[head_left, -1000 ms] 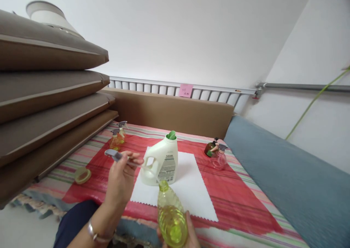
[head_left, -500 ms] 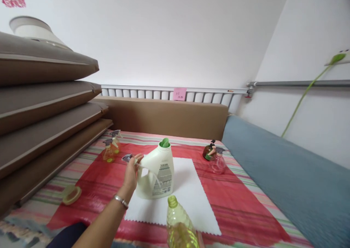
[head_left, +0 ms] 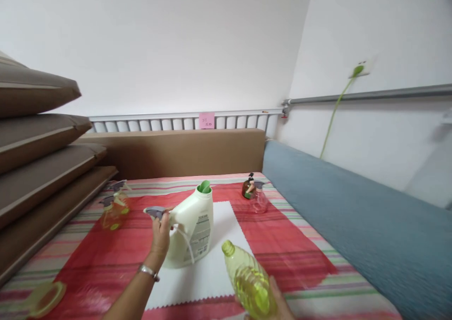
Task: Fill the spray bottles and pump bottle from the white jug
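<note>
My left hand (head_left: 161, 237) grips a grey-and-white spray trigger head (head_left: 156, 212), its thin white dip tube slanting down in front of the jug. The large cream detergent jug (head_left: 196, 223), with a green neck insert, stands upright on a white sheet with zigzag edges (head_left: 208, 282). At the lower middle my right hand (head_left: 281, 303) is wrapped round a clear yellow-green bottle (head_left: 247, 275). Its mouth is uncapped, it tilts to the left, and it is partly filled with yellow liquid. Most of that hand is hidden behind the bottle.
Two yellowish spray bottles (head_left: 112, 212) stand at the left. A brown pump bottle (head_left: 248, 188) and a pink spray bottle (head_left: 260, 201) stand at the right. A pale green round container (head_left: 45, 297) lies front left. Stacked cushions (head_left: 42, 155) and a blue padded side (head_left: 328, 207) flank the red cloth.
The view has turned to the right. The right hand has raised the yellow-green bottle further into view and tilted it more. The left hand still holds the spray head by the jug.
</note>
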The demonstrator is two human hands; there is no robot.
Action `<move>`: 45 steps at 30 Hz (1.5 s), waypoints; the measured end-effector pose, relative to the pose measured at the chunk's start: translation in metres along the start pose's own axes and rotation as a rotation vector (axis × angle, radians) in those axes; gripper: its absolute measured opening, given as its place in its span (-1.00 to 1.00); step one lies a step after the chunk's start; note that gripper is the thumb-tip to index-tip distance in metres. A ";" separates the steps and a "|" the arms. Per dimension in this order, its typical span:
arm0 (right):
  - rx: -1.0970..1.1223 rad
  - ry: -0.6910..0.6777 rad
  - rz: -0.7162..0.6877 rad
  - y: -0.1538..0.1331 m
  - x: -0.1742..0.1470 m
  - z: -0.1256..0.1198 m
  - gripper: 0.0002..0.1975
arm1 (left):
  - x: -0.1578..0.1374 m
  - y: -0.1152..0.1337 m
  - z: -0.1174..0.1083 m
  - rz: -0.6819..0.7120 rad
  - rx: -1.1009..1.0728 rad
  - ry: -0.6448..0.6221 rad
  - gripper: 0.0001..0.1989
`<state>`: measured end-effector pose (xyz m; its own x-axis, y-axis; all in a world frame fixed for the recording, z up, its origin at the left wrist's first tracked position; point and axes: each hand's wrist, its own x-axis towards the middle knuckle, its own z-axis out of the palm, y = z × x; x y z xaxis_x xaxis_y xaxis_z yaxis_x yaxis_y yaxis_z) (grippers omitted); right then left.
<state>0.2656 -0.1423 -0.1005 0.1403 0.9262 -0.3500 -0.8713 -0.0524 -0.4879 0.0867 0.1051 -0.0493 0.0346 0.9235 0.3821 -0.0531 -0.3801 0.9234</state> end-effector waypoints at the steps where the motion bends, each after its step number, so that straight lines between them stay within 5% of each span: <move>1: 0.002 0.029 -0.073 -0.012 -0.006 0.001 -0.57 | 0.001 0.002 0.004 0.016 0.016 -0.028 -0.56; 7: -0.085 0.076 -0.441 -0.097 -0.032 0.018 -0.68 | 0.006 0.010 0.027 0.120 0.158 -0.231 -0.58; 17: -0.430 0.137 -0.582 -0.183 -0.017 0.024 -0.72 | 0.017 0.023 0.066 0.232 0.396 -0.438 -0.54; 45: -1.034 0.353 -0.582 -0.232 -0.007 0.060 -0.61 | 0.011 0.031 0.078 0.256 0.501 -0.457 -0.61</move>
<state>0.4390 -0.1148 0.0631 0.6411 0.7673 0.0120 0.1211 -0.0857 -0.9889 0.1636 0.0992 -0.0137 0.5015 0.7301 0.4641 0.3450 -0.6607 0.6666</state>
